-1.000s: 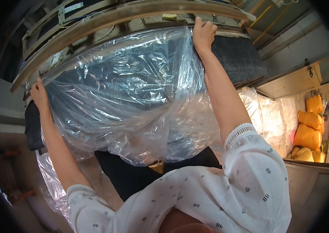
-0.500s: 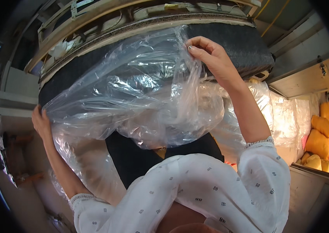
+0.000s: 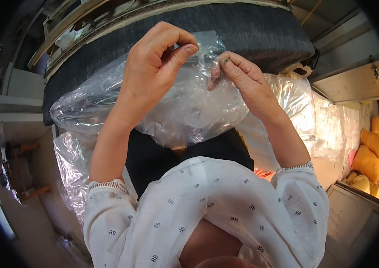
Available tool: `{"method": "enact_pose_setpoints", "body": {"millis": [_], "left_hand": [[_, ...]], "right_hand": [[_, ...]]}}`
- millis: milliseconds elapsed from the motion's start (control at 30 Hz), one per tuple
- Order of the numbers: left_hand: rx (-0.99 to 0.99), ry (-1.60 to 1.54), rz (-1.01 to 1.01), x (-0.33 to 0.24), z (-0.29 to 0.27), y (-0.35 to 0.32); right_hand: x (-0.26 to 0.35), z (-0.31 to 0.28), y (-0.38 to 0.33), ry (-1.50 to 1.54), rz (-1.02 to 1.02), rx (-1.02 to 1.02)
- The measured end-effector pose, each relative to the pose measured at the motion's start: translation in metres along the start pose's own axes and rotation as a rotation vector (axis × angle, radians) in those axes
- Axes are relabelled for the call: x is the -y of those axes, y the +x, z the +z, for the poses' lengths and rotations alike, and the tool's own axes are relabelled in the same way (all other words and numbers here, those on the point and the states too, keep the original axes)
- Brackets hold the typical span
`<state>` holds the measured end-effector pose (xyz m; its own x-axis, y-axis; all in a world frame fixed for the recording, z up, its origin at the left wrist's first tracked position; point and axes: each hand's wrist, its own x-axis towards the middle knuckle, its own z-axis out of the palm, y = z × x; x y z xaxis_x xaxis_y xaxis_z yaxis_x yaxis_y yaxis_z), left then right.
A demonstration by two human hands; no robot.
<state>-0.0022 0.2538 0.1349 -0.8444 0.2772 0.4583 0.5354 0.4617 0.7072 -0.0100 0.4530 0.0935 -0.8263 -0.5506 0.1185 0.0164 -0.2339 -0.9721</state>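
Observation:
A large clear plastic sheet (image 3: 180, 107) lies crumpled over my lap and the near part of a dark cloth-covered work surface (image 3: 261, 33). My left hand (image 3: 156, 58) is raised over its upper part, thumb and forefinger pinching the film. Just to the right, my right hand (image 3: 243, 76) grips the gathered edge between thumb and bent fingers. The two hands are close together but apart, with a folded strip of plastic between them. Left of my hands, the sheet spreads in loose folds toward the surface's left end.
A wooden rail (image 3: 71, 27) runs behind the work surface. More shiny plastic (image 3: 290, 105) hangs or lies at the right, with another piece (image 3: 69, 169) at lower left. Yellow-orange bundles (image 3: 370, 154) are stacked at far right beside a wooden panel (image 3: 355, 80).
My left hand has left the sheet's far left end and come across to the middle, beside my right hand. The sheet's left part has slackened and bunched up.

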Motion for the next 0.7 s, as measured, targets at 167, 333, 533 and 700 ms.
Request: {"method": "enact_pose_setpoints", "body": {"millis": [167,333,533,700], "left_hand": [[-0.057,0.042,-0.043,-0.006,0.012,-0.019],[-0.135,0.018,-0.14,-0.018,0.022,-0.041],[-0.276,-0.048,-0.137,-0.008,0.027,-0.063],[-0.315,0.049,-0.009,-0.015,0.03,-0.099]], "right_hand": [[-0.004,0.008,-0.005,-0.208,0.004,0.018],[-0.01,0.011,-0.006,-0.142,-0.016,0.115],[-0.02,0.029,-0.014,-0.225,-0.132,0.116],[-0.02,0.041,-0.014,0.014,0.113,0.321]]}}
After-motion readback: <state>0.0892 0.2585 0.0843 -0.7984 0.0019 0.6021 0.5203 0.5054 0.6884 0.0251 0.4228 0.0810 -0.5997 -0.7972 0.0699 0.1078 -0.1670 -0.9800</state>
